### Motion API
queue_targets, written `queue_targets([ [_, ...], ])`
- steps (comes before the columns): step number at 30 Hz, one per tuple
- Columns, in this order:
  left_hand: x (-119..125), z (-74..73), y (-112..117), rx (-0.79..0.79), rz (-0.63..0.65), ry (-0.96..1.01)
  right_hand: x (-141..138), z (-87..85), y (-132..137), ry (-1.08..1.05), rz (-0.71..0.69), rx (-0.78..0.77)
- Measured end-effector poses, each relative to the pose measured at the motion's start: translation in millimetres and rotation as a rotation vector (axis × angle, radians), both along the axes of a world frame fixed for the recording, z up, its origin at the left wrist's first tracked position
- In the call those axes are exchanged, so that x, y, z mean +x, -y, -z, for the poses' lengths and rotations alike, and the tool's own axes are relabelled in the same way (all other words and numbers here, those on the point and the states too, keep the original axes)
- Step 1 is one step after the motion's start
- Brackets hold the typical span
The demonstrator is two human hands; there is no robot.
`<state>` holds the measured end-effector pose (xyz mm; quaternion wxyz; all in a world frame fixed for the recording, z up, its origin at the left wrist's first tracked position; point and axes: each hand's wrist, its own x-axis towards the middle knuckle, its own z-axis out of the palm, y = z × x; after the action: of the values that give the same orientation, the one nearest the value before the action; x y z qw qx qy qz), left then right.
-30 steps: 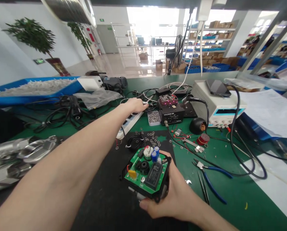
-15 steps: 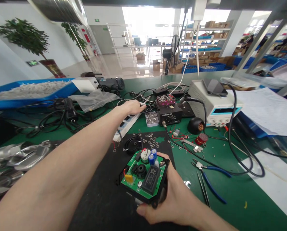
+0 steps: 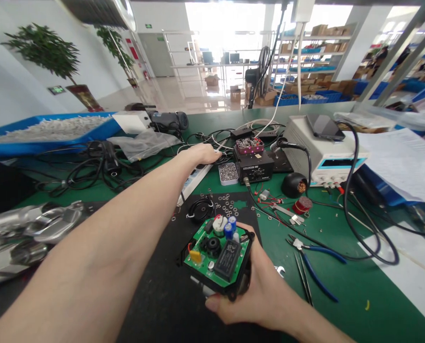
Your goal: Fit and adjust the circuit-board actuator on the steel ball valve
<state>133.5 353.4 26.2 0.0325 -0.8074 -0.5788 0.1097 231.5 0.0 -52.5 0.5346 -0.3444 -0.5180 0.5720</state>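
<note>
My right hand (image 3: 258, 286) grips a black square housing (image 3: 181, 256) from its right side, tilted toward me. In the housing sits a green circuit board (image 3: 202, 267) with a black block, blue capacitors, a coil and a yellow component. My left arm stretches far across the bench. At its end, my left hand (image 3: 204, 154) is over the far end of a white power strip (image 3: 196, 181), beside black cables. Its fingers look curled, their tips mostly hidden, and what they hold, if anything, is hidden. A coiled black cable (image 3: 200, 209) and loose metal rings (image 3: 228, 206) lie beyond the board.
A tin of small metal parts (image 3: 228, 174) stands by the soldering station (image 3: 257, 169). To the right are a power supply (image 3: 315, 152), blue-handled cutters (image 3: 319, 264) and tweezers (image 3: 304, 278). Metal castings (image 3: 37, 228) lie left; a blue bin (image 3: 26, 151) stands behind them.
The camera view has shifted slightly, so the scene sits a little farther right. My left hand stays by the power strip's far end; my right hand keeps its hold on the housing.
</note>
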Motion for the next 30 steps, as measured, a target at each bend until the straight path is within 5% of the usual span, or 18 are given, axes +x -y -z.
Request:
queue_targets([
  [5,3,-3.3,13,-0.009,-0.007,0.034,-1,0.7,2,0.038,0.034,0.008],
  [8,3,-17.6,37,0.049,0.051,0.098,-1,-1.2,3,0.064,0.057,-0.001],
  [12,-11,-47.8,120,0.308,0.201,0.328,1,-0.3,4,0.035,0.066,-0.016],
  [14,-29,-53.1,183,0.439,0.291,0.785,1,2.3,6,0.038,0.098,-0.004],
  [18,-70,-20.0,311,0.376,0.060,1.296,-2,6.1,9,0.071,0.201,0.028],
  [21,-85,25.9,362,0.198,0.036,1.336,-4,5.5,11,0.064,0.254,-0.005],
  [24,-79,54.2,370,-0.051,-0.054,1.325,-5,4.6,12,0.092,0.248,-0.010],
  [30,-62,54.7,347,-0.236,-0.018,1.650,-3,3.4,15,0.169,0.157,0.118],
])
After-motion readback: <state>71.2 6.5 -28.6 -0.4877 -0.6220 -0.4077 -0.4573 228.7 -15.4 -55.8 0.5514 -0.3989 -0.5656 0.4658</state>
